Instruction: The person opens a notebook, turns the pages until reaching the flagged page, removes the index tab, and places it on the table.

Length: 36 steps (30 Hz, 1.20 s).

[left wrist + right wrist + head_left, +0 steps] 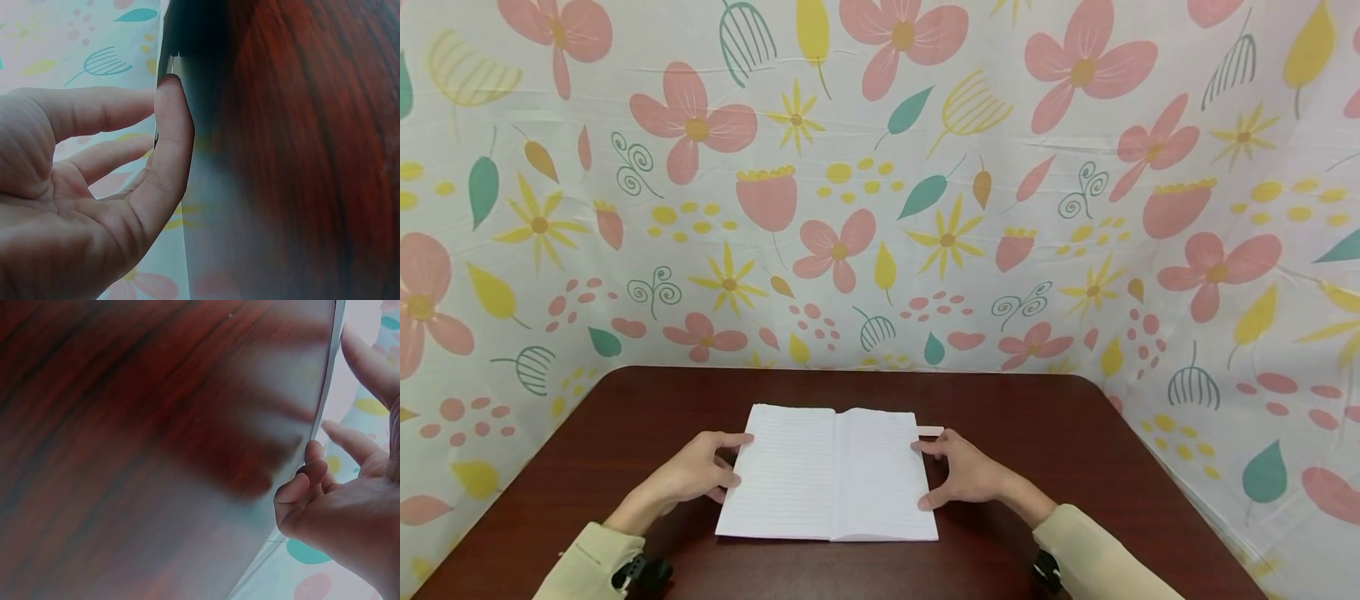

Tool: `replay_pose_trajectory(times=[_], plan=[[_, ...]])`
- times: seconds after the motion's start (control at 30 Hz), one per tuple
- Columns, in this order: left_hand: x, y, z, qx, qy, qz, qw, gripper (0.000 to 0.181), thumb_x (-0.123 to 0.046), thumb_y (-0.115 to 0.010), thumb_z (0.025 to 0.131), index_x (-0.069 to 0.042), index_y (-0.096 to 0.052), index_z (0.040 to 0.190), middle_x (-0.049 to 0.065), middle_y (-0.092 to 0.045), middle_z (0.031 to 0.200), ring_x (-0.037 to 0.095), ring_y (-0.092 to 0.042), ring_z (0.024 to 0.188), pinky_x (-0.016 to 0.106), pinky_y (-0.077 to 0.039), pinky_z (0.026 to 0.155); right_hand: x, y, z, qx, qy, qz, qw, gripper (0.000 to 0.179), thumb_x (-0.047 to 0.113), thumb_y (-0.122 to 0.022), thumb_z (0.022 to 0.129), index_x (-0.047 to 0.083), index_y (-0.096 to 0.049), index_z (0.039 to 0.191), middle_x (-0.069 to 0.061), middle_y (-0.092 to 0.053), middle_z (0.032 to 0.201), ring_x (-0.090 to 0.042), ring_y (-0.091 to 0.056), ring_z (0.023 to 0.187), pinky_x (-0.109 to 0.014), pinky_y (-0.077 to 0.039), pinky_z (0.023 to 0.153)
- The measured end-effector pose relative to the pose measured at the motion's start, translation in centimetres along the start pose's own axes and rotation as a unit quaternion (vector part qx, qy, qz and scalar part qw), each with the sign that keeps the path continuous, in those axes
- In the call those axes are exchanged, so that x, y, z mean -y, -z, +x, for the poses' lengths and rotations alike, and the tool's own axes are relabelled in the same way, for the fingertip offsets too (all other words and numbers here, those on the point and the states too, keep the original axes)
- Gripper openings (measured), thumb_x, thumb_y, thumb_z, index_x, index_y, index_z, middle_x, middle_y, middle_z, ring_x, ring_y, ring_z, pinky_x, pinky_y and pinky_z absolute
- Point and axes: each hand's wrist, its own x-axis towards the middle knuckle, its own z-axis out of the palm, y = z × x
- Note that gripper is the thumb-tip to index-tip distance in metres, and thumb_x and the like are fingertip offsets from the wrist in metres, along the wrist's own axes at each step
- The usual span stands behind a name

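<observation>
opened on dark brown table (1000, 408): lined notebook (782, 483). centre fold (834, 467) running twelve to six, spread longer nine to three. at nine o'clock edge, left hand (692, 468): half-spread, pinching edge, index and thumb on top, another finger curled beneath. at three o'clock edge, right hand (970, 473): index and thumb spread, touching edge, other fingers curled; cannot tell if gripping. white strip (930, 431) poking out toward two o'clock. neither hand nearer: notebook toward three from left, nine from right.
</observation>
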Motion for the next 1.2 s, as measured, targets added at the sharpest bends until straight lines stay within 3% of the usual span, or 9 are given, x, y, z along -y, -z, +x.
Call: replay_pose_trajectory(times=[0.33,0.53,0.87,1.2], plan=[[0.0,0.1,0.0,-0.001,0.0,0.0,1.0,0.065,0.013,-0.071,0.087,0.015,-0.048,0.148,0.026,-0.055,0.127,0.029,-0.071,0.079,0.045,-0.063,0.064,0.6,-0.4,0.4,-0.007,0.02,-0.026,0.9994,0.09,0.034,-0.095,0.077,-0.001,-0.057,0.15,-0.013,-0.049,0.119,-0.027,-0.046,0.107,-0.038,-0.046,0.085],[0.0,0.1,0.0,-0.004,0.005,0.0,1.0,0.065,0.013,-0.071,0.087,0.015,-0.049,0.148,0.026,-0.055,0.129,0.03,-0.071,0.079,0.045,-0.063,0.064,1.5,-0.8,0.7,-0.024,0.024,-0.033,0.9989,0.087,0.033,-0.095,0.077,0.001,-0.059,0.148,-0.02,-0.047,0.132,-0.037,-0.042,0.119,-0.051,-0.046,0.091],[0.0,0.2,0.0,-0.004,0.007,-0.003,1.0,0.065,0.014,-0.071,0.087,0.014,-0.049,0.148,0.026,-0.055,0.13,0.029,-0.072,0.079,0.045,-0.063,0.065,2.7,-1.8,1.9,-0.049,0.025,-0.039,0.9977,0.085,0.037,-0.096,0.075,0.005,-0.063,0.145,-0.031,-0.045,0.147,-0.05,-0.035,0.135,-0.074,-0.03,0.1],[-0.2,0.2,0.0,0.003,-0.003,-0.005,1.0,0.066,0.013,-0.071,0.086,0.015,-0.048,0.148,0.026,-0.055,0.129,0.029,-0.072,0.079,0.045,-0.063,0.064,3.7,-2.2,3.3,-0.021,0.026,-0.015,0.9993,0.076,0.04,-0.093,0.08,0.009,-0.066,0.144,-0.03,-0.045,0.151,-0.05,-0.036,0.137,-0.07,-0.035,0.106]])
